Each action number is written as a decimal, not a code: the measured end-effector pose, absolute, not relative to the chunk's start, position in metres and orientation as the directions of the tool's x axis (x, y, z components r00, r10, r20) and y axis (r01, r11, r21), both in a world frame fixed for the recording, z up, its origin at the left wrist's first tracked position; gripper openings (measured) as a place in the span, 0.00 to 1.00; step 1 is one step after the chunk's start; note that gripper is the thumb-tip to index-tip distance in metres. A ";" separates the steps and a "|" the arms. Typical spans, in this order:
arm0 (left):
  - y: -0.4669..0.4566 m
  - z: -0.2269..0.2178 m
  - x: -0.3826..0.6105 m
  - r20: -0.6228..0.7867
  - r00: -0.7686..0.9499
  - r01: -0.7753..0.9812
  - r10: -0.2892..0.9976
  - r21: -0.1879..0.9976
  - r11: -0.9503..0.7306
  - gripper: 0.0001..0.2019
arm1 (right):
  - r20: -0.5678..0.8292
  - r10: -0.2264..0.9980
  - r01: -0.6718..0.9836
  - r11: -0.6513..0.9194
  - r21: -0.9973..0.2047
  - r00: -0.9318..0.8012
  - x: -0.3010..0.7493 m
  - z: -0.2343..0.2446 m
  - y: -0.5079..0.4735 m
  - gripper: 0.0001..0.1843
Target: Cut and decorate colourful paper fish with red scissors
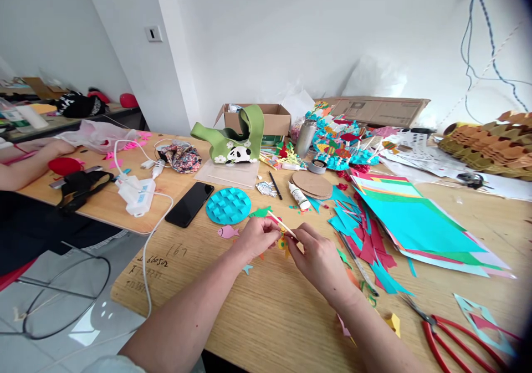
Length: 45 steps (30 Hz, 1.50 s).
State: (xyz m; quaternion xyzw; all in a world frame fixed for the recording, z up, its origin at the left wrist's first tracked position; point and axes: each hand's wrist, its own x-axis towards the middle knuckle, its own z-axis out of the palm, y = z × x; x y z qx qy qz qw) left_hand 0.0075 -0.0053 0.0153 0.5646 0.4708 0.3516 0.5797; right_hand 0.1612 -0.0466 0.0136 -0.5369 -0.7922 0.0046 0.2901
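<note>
My left hand (255, 237) and my right hand (318, 256) meet over the wooden table (270, 317), fingers pinched together. Between them they hold a thin wooden stick (281, 224) that slants up to the left, and a small yellow and orange paper piece (283, 244) hangs at the fingertips. A green paper shape (260, 213) lies just beyond the left hand. A pink paper fish (228, 231) rests to its left, beside a round blue folded paper disc (228, 205).
Coloured paper sheets (415, 223) and scraps spread at the right, red-handled scissors (461, 334) near the front right. A black phone (189, 204), glue bottle (298, 195), cardboard circle (311, 184), green panda bag (236, 137) and boxes stand behind. Another person's arm (29, 165) rests at the left.
</note>
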 end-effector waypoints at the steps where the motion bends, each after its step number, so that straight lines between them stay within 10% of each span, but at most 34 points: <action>1: -0.005 0.013 0.007 -0.136 0.315 0.136 0.939 0.986 0.098 0.05 | 0.456 0.853 0.850 0.422 -0.316 -0.254 0.161 0.014 -0.047 0.12; 32: -0.006 0.016 0.010 -0.168 0.318 0.100 0.933 0.985 0.143 0.04 | 0.520 0.805 0.904 0.407 -0.135 -0.285 0.161 0.010 -0.048 0.11; 45: -0.005 0.011 0.008 -0.161 0.329 0.107 0.930 0.985 0.133 0.04 | 0.462 0.878 0.832 0.349 -0.432 -0.128 0.158 0.013 -0.045 0.10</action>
